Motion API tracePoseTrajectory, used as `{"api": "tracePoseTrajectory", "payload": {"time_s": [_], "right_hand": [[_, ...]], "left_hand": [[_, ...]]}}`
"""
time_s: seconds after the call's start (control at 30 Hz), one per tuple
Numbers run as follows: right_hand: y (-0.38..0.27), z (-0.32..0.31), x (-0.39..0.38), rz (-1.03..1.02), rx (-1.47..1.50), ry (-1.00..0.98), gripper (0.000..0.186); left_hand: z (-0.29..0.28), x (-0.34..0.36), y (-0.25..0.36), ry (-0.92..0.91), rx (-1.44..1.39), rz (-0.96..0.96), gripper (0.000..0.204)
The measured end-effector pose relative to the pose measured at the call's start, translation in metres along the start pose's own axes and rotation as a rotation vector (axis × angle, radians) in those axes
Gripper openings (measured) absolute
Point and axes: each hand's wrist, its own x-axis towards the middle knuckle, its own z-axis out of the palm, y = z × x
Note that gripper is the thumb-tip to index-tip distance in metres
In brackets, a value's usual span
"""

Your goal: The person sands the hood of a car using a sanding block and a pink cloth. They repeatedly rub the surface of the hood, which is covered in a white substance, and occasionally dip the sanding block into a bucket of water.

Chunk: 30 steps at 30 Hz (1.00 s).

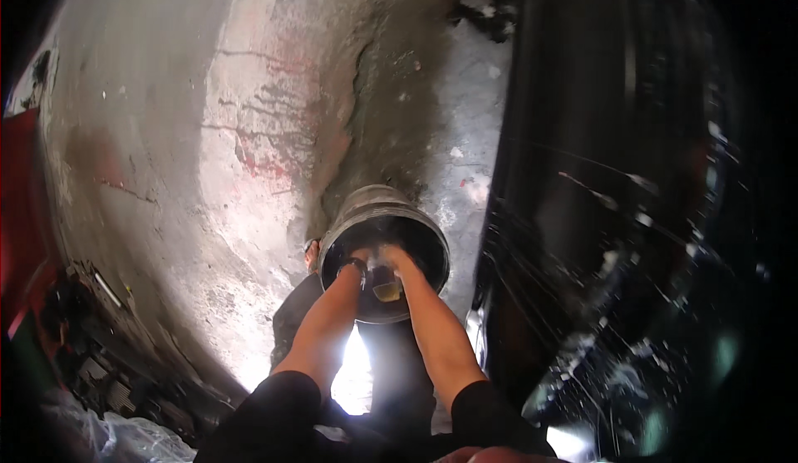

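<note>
Both my arms reach down into a dark round bucket [378,199] that stands on the floor between my legs. Deep inside it are my left hand [363,255], with a dark band at the wrist, and my right hand [389,255], close beside each other. Blur and shadow hide the fingers of both, so I cannot make out whether they grip anything. Just below the hands, between my wrists, a yellowish patch [386,291] shows in the bucket; what it is stays unclear.
The concrete floor [266,89] is worn, with cracks and reddish stains. Along the right runs a large glossy black surface [573,172] with pale streaks and spots. At the lower left lie dark clutter [100,363] and clear plastic sheeting [133,438], with a red surface [21,205] above them.
</note>
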Motion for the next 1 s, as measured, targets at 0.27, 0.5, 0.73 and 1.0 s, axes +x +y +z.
{"api": "tracePoseTrajectory", "payload": {"time_s": [0.27,0.5,0.73,1.0], "right_hand": [[-0.178,-0.010,-0.266,-0.003,0.189,0.339,0.078],[-0.414,-0.138,-0.623,-0.794,-0.074,0.942,0.067],[-0.478,-0.355,-0.791,-0.784,-0.581,1.546,0.054],[-0.420,-0.411,-0.771,-0.360,-0.977,1.399,0.052]], "left_hand": [[-0.042,-0.173,-0.034,0.363,-0.083,0.127,0.067],[-0.257,-0.432,0.149,0.716,-1.023,0.887,0.022],[-0.394,-0.674,0.383,1.457,-0.504,1.525,0.030],[-0.430,-0.644,0.406,1.146,0.057,1.453,0.058]]}}
